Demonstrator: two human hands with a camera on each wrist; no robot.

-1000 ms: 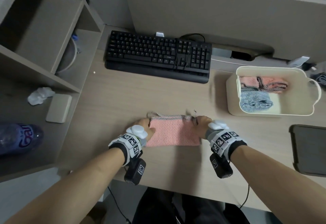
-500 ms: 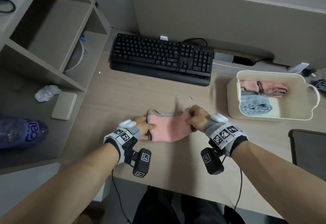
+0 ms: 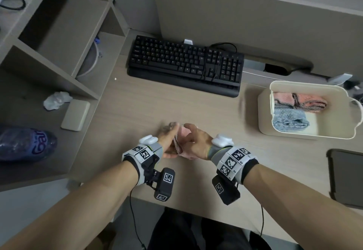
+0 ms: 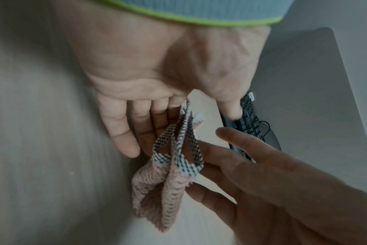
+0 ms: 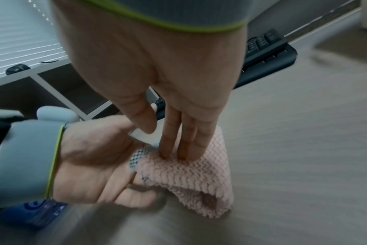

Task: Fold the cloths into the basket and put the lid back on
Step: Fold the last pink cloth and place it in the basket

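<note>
Cloth [image 3: 181, 143] sits nearest me, pink with a checked hem, folded over and pressed between my two hands just above the counter [image 3: 196, 112]. My left hand [image 3: 167, 145] lies palm-up under it with straight fingers [image 4: 119, 129], so that grip is not clenched; it only supports the fabric. My right hand [image 3: 196, 143] comes from the other side, its straight fingers [image 5: 186, 142] pushing down into the knit, thumb held off, so that grip is unclenched too. The wrist views are smeared with blur, and I cannot tell how many layers the fold has. Farther right, the basket [image 3: 265, 116] stands on the counter, uncovered, with a blue cloth [image 3: 288, 121] and a pink one [image 3: 302, 103] folded inside. A dark lid [image 3: 345, 177] lies flat at the right edge, near the basket. Beyond everything sits the keyboard [image 3: 184, 63].
</note>
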